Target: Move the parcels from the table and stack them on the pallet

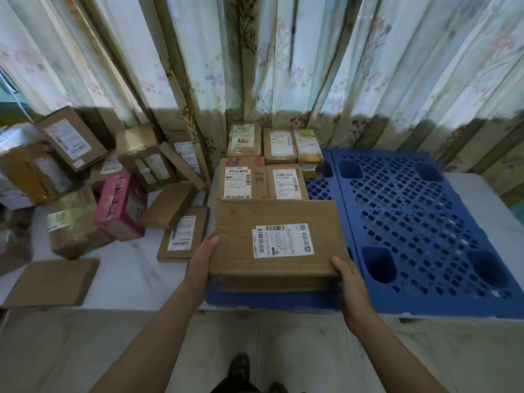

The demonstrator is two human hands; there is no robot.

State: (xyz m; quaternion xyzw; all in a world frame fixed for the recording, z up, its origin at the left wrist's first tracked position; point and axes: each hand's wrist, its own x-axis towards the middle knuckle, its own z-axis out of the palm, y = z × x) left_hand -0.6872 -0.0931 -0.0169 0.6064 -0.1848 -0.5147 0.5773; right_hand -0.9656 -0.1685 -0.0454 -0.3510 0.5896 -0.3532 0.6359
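Note:
A large flat brown parcel [243,251] with a white label lies over the near left corner of the blue pallet [411,222]. My left hand [202,263] grips its left edge, thumb on top. My right hand [347,282] holds its near right corner, thumb on top. Behind it, several smaller labelled parcels [243,180] stand in rows on the pallet's far left part. More parcels lie on the white table [136,273] to the left, among them a pink box [122,205] and a flat labelled one [183,235].
A heap of brown boxes [48,163] fills the table's far left. A flat brown parcel [54,282] lies at the near left table edge. Flowered curtains [283,66] hang behind. The pallet's right half is bare. My shoe [238,367] shows on the tiled floor.

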